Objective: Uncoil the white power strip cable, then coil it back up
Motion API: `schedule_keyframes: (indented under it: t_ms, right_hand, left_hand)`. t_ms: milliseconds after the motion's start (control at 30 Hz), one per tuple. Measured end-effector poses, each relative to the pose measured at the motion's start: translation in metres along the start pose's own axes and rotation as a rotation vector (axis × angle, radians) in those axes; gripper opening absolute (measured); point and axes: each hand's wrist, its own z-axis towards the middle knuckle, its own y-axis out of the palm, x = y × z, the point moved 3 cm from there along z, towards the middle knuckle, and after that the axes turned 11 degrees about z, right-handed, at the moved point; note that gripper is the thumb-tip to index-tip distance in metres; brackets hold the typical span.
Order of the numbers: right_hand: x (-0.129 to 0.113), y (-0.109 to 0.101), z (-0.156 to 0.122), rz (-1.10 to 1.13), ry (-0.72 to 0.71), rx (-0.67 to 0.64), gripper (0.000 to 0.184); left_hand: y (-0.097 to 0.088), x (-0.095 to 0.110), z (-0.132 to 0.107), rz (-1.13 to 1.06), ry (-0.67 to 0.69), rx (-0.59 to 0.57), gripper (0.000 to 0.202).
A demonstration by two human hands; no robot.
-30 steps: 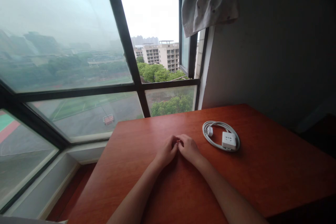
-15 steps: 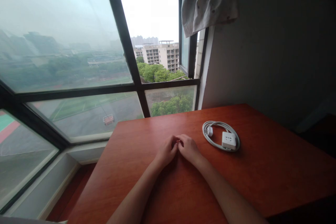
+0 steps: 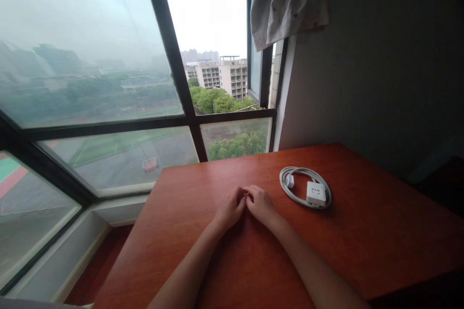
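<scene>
On the reddish-brown wooden table [image 3: 181,212], my left hand [image 3: 231,206] and my right hand [image 3: 258,202] rest together, their curled fingertips touching. The fingers of both are closed, and nothing shows in them. To the right of my right hand lies a white extension cord [image 3: 305,171], its cable wound in a loose loop. Its square socket block [image 3: 316,193] sits face up on the near right side of the coil. The plug [image 3: 289,181] is inside the loop at the left. Neither hand touches the cord.
Dark-framed windows [image 3: 190,120] border the table at the back and left, with one pane swung outward. A spotted curtain [image 3: 286,5] hangs above the table's back edge. A plain wall [image 3: 348,82] rises behind the right side.
</scene>
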Motion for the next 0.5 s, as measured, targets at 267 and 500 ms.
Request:
schedule_keyframes:
  t_ms: [267, 500]
  right_hand:
    - [-0.0008, -0.0005, -0.0011, -0.002, -0.010, 0.008, 0.029]
    - [-0.0020, -0.0013, -0.0002, -0.007, 0.000, -0.001, 0.029]
  left_hand:
    - [-0.0004, 0.0006, 0.0000, 0.011, -0.003, 0.002, 0.011]
    - [-0.0008, 0.0007, 0.0002, 0.000, -0.003, 0.000, 0.012]
